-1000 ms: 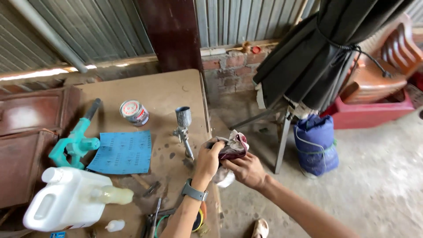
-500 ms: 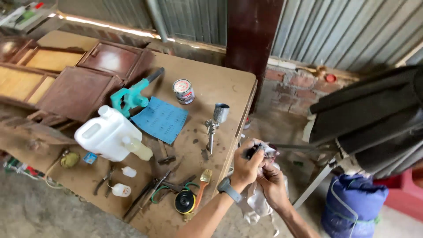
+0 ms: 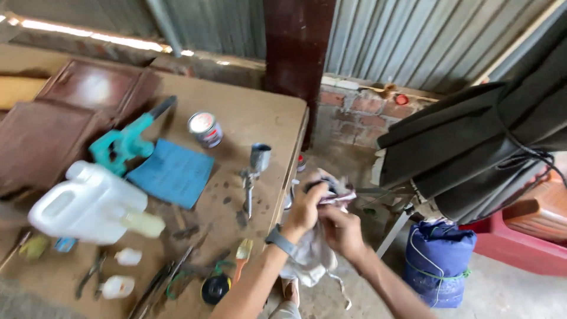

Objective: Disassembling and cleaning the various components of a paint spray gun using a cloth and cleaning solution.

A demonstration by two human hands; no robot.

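Compared with half a second ago, both hands sit nearer frame centre, off the worktop's (image 3: 260,118) right edge; the left hand (image 3: 305,207) and right hand (image 3: 339,231) each keep a closed grip on the crumpled pale cloth (image 3: 307,257) bunched round a small dark object (image 3: 323,188), so the wiping appears to be ongoing. The metal spray gun with cup (image 3: 253,172) stands at 9 o'clock of the hands, the white plastic jug (image 3: 88,204) further out the same way, neither moved on the worktop.
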